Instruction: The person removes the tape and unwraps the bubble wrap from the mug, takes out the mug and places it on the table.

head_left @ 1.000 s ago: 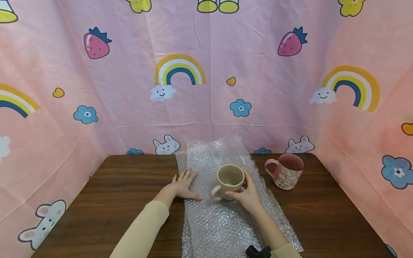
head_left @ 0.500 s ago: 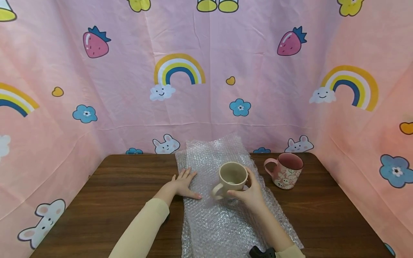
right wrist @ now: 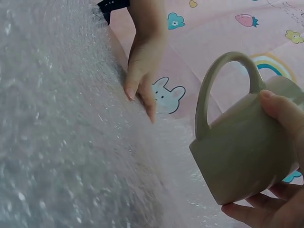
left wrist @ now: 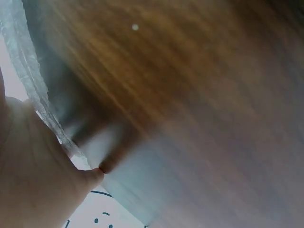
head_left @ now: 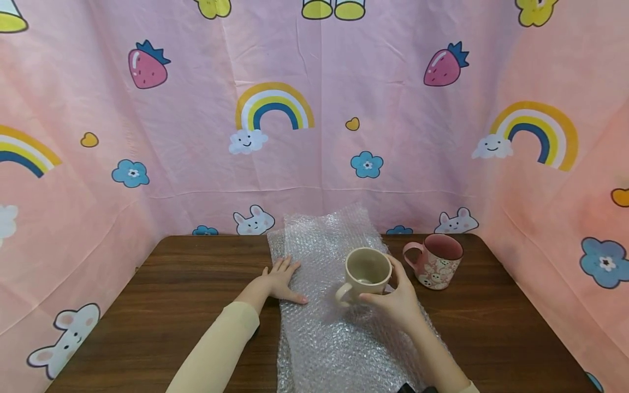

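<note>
Sheets of bubble wrap (head_left: 334, 344) run lengthwise down the middle of the wooden table. My left hand (head_left: 280, 284) lies with spread fingers on the left edge of the wrap; the left wrist view shows the wrap's edge beside the hand. My right hand (head_left: 400, 300) grips a beige mug (head_left: 362, 290) by its right side, thumb in front. The mug's mouth faces up and its handle (head_left: 343, 295) points left. In the right wrist view the mug (right wrist: 247, 147) is held off the wrap, fingers near its base.
A pink mug (head_left: 438, 266) with a face pattern stands at the table's back right, close to my right hand, handle to the left. Brown table (head_left: 206, 284) shows on both sides of the wrap. A patterned curtain (head_left: 314, 164) rises behind.
My right hand has moved the beige mug to the right and slightly nearer the camera above the bubble wrap. The left hand and pink mug have stayed in place.
</note>
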The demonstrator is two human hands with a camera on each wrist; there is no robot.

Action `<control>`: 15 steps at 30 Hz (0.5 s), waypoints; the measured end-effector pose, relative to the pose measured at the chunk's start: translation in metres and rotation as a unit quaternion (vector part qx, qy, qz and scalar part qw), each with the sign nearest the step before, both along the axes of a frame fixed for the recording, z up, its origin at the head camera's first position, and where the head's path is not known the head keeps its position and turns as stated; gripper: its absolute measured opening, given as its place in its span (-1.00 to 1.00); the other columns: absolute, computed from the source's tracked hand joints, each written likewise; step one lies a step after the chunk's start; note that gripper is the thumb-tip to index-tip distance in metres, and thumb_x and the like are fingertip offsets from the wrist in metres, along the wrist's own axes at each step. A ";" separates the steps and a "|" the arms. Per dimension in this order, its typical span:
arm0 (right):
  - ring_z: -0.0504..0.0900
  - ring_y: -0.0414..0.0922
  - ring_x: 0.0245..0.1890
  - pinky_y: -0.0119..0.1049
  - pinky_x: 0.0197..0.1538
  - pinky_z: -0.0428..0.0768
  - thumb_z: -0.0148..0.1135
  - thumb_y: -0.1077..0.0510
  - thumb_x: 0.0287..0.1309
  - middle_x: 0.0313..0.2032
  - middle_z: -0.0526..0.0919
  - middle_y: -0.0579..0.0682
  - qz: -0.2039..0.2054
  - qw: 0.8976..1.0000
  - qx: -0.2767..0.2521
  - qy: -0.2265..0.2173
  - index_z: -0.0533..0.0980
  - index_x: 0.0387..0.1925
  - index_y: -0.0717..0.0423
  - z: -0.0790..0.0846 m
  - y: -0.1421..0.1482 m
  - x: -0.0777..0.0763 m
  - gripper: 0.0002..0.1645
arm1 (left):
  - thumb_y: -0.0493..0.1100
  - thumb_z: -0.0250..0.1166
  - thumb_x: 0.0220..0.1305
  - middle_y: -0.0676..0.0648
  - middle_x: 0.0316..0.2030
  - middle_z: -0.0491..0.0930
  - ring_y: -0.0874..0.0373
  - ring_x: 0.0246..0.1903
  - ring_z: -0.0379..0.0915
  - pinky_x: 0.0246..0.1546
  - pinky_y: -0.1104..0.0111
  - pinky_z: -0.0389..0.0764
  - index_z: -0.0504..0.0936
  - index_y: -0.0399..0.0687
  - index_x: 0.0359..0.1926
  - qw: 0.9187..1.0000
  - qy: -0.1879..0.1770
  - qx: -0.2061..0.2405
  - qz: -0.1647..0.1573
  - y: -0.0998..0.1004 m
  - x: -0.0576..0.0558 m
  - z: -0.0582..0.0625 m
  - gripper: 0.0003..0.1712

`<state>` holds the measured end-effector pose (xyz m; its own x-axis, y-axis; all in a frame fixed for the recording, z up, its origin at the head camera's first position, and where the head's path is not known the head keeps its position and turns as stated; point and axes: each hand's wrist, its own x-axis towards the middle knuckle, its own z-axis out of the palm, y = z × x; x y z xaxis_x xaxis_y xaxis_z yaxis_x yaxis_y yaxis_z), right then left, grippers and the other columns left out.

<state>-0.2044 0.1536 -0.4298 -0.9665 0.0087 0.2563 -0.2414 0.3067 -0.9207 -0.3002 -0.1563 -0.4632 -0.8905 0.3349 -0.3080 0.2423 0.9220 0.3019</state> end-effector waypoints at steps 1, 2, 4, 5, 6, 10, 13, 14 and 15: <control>0.35 0.06 0.23 0.14 0.18 0.35 0.68 0.14 -0.40 0.23 0.38 0.04 -0.001 1.000 0.001 0.002 0.21 0.34 -0.09 0.002 0.002 0.001 0.20 | 0.49 0.34 -0.10 -0.19 0.49 -0.32 -0.15 0.44 -0.46 0.29 -0.21 -0.29 -0.11 0.07 0.52 1.000 -0.002 0.001 0.000 0.001 0.000 0.001 0.32; 0.34 0.05 0.23 0.15 0.19 0.33 0.68 0.14 -0.40 0.23 0.38 0.03 -0.001 1.000 0.002 0.005 0.21 0.33 -0.08 0.003 0.003 0.003 0.20 | 0.47 0.34 -0.10 -0.20 0.49 -0.31 -0.17 0.44 -0.46 0.28 -0.22 -0.28 -0.10 0.06 0.52 1.000 -0.002 0.002 -0.001 0.001 0.000 0.002 0.32; 0.31 0.03 0.25 0.20 0.21 0.26 0.68 0.14 -0.40 0.23 0.37 0.01 -0.001 1.000 0.003 0.011 0.22 0.32 -0.08 0.005 0.006 0.005 0.19 | 0.46 0.35 -0.09 -0.23 0.48 -0.30 -0.19 0.43 -0.45 0.27 -0.23 -0.28 -0.09 0.03 0.52 1.000 -0.002 0.005 -0.002 0.002 0.002 0.004 0.31; 0.31 0.02 0.25 0.23 0.21 0.23 0.68 0.13 -0.40 0.23 0.37 0.00 -0.001 1.000 0.006 0.013 0.23 0.32 -0.09 0.006 0.008 0.006 0.18 | 0.45 0.35 -0.08 -0.24 0.48 -0.29 -0.20 0.43 -0.44 0.27 -0.24 -0.27 -0.08 0.02 0.52 1.000 -0.001 0.008 -0.003 0.002 0.002 0.005 0.30; 0.30 0.01 0.25 0.25 0.22 0.20 0.68 0.13 -0.40 0.23 0.37 -0.02 0.000 1.000 0.007 0.016 0.23 0.31 -0.11 0.007 0.010 0.006 0.18 | 0.44 0.36 -0.08 -0.25 0.48 -0.28 -0.21 0.43 -0.42 0.27 -0.25 -0.26 -0.06 0.01 0.51 1.000 0.001 0.011 -0.004 0.003 0.003 0.006 0.30; 0.31 0.03 0.23 0.28 0.19 0.22 0.67 0.15 -0.37 0.22 0.37 0.00 0.012 1.000 0.006 0.027 0.23 0.32 -0.08 0.010 0.017 0.007 0.16 | 0.44 0.36 -0.08 -0.25 0.48 -0.27 -0.21 0.43 -0.41 0.27 -0.25 -0.25 -0.07 0.02 0.51 1.000 0.004 0.011 -0.004 0.003 0.003 0.005 0.29; 0.32 0.05 0.21 0.26 0.17 0.26 0.66 0.19 -0.35 0.22 0.36 0.02 0.029 0.999 0.003 0.029 0.21 0.33 -0.06 0.014 0.023 0.007 0.16 | 0.44 0.36 -0.08 -0.25 0.48 -0.27 -0.22 0.43 -0.41 0.26 -0.26 -0.25 -0.06 0.02 0.51 1.000 0.006 0.013 -0.004 0.003 0.003 0.004 0.29; 0.31 0.06 0.22 0.27 0.17 0.26 0.66 0.19 -0.35 0.22 0.36 0.02 0.032 0.999 0.006 0.030 0.21 0.34 -0.05 0.015 0.025 0.008 0.16 | 0.44 0.37 -0.08 -0.26 0.48 -0.27 -0.22 0.43 -0.41 0.26 -0.26 -0.25 -0.06 0.01 0.51 1.000 0.006 0.014 -0.004 0.003 0.003 0.004 0.29; 0.31 0.06 0.22 0.28 0.16 0.26 0.66 0.19 -0.34 0.22 0.36 0.02 0.036 0.999 0.008 0.030 0.20 0.34 -0.05 0.017 0.027 0.008 0.17 | 0.44 0.37 -0.09 -0.26 0.47 -0.26 -0.22 0.43 -0.41 0.26 -0.26 -0.25 -0.06 0.01 0.51 1.000 0.007 0.014 -0.005 0.003 0.002 0.004 0.30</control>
